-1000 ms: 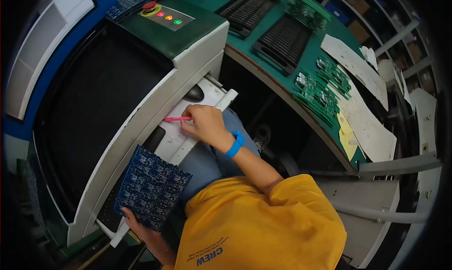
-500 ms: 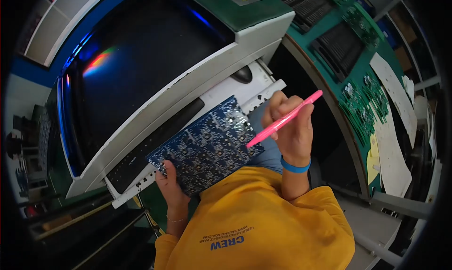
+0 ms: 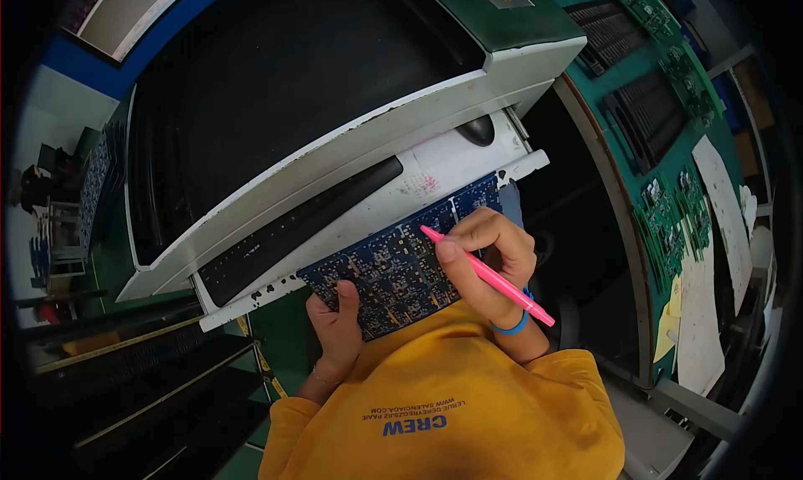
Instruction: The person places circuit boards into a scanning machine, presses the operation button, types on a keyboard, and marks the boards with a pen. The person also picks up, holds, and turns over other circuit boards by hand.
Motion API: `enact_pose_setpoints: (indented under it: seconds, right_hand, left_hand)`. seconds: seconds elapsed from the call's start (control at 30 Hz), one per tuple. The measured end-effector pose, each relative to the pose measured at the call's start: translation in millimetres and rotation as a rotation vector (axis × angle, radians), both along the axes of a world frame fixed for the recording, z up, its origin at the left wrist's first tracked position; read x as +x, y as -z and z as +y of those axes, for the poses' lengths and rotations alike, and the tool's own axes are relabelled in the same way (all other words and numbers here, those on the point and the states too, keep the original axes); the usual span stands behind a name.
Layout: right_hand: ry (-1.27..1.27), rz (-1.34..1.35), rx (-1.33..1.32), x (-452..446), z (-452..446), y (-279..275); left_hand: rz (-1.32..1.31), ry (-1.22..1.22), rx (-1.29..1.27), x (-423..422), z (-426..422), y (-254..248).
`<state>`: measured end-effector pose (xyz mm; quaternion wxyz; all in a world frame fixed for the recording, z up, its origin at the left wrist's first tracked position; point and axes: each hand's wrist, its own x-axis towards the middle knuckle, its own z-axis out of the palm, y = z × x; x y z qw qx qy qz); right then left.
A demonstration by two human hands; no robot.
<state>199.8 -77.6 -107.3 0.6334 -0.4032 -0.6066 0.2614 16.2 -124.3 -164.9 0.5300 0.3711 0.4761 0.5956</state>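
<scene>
My left hand (image 3: 336,325) grips the lower left edge of a dark blue circuit board (image 3: 393,266), thumb on its face and the other fingers partly hidden. The board is covered in small pale and metallic parts and slants across my lap. Pinched in my right hand (image 3: 493,258) is a bright pink marker (image 3: 502,287). Its upper end lies over the board's upper right part; I cannot tell whether it touches. The marker's other end sticks out past the heel of the hand, above the blue wristband (image 3: 512,324).
Just beyond the board, a pull-out shelf (image 3: 439,172) carries a black keyboard (image 3: 293,229) and a mouse (image 3: 477,130). A large machine with a dark cover (image 3: 309,95) stands behind it. On the right, a green bench holds black racks (image 3: 648,112), green circuit boards (image 3: 665,225) and papers (image 3: 698,338).
My right hand has come down and left over the board, and the marker now tilts the other way. The board lies flatter to view, and the camera view has shifted.
</scene>
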Motion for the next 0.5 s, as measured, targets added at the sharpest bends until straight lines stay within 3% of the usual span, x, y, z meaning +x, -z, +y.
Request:
enact_pose_setpoints:
  seconds: [0.37, 0.5]
  right_hand:
    - [0.018, -0.076, 0.028, -8.9, -0.3, 11.3]
    - [0.117, 0.038, 0.0, -12.4, 2.2, 11.6]
  left_hand:
    - [0.058, 0.007, 0.019, 2.3, -4.5, -6.6]
    - [0.049, -0.031, -0.014, -0.1, -7.4, -5.0]
